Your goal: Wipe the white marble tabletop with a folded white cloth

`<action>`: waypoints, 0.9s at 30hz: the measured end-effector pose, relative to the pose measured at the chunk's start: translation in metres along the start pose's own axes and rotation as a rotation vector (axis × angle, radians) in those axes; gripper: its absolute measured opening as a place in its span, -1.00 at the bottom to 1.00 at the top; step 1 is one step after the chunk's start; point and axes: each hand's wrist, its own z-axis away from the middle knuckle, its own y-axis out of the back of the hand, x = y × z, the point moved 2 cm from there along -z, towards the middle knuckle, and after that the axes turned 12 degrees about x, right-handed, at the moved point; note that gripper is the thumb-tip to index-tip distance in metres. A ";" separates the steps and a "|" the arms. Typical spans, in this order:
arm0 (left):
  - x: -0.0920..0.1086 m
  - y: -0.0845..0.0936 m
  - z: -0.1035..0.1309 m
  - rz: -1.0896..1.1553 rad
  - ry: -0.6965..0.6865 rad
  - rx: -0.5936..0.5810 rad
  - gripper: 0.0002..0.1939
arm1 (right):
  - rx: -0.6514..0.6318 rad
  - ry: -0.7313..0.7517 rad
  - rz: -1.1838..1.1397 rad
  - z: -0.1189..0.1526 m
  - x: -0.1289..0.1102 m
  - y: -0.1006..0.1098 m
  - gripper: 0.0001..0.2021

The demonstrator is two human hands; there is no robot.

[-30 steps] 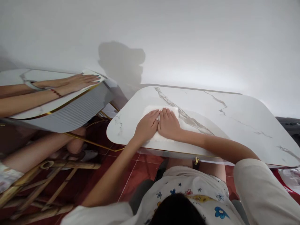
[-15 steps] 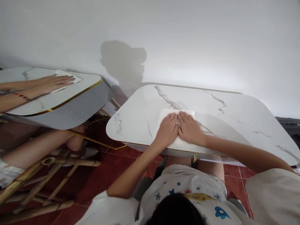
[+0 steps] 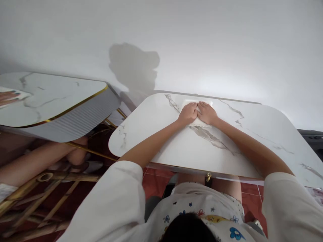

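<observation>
My left hand (image 3: 188,113) and my right hand (image 3: 207,113) lie side by side, open, pressed flat on a thin white cloth (image 3: 202,123). Their fingertips point toward the wall and the thumbs meet or nearly touch. Under the cloth is a white marble-patterned tabletop (image 3: 174,148) with rounded corners and a gold edge. Both arms reach out almost straight, and the cloth sits near the table's far side. Most of the cloth is covered by my hands.
On the left stands a second marble-patterned table (image 3: 63,90), where another person's hand (image 3: 8,96) rests on a white cloth. Below it are that person's legs and a bamboo stool (image 3: 58,188). A pale wall (image 3: 202,43) rises directly behind both tables.
Both my hands have slid the cloth forward, from the middle of the tabletop toward the wall. The other person's hand and cloth have moved left on their table.
</observation>
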 end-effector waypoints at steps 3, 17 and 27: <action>-0.016 -0.016 -0.027 0.000 0.010 -0.012 -0.57 | 0.018 -0.012 0.013 -0.025 0.018 -0.010 -0.46; -0.050 -0.041 -0.080 0.005 0.055 -0.030 -0.60 | 0.072 -0.087 0.024 -0.080 0.051 -0.038 -0.57; -0.046 -0.031 -0.060 0.075 0.016 -0.054 -0.57 | 0.061 -0.130 0.067 -0.050 0.026 -0.029 -0.47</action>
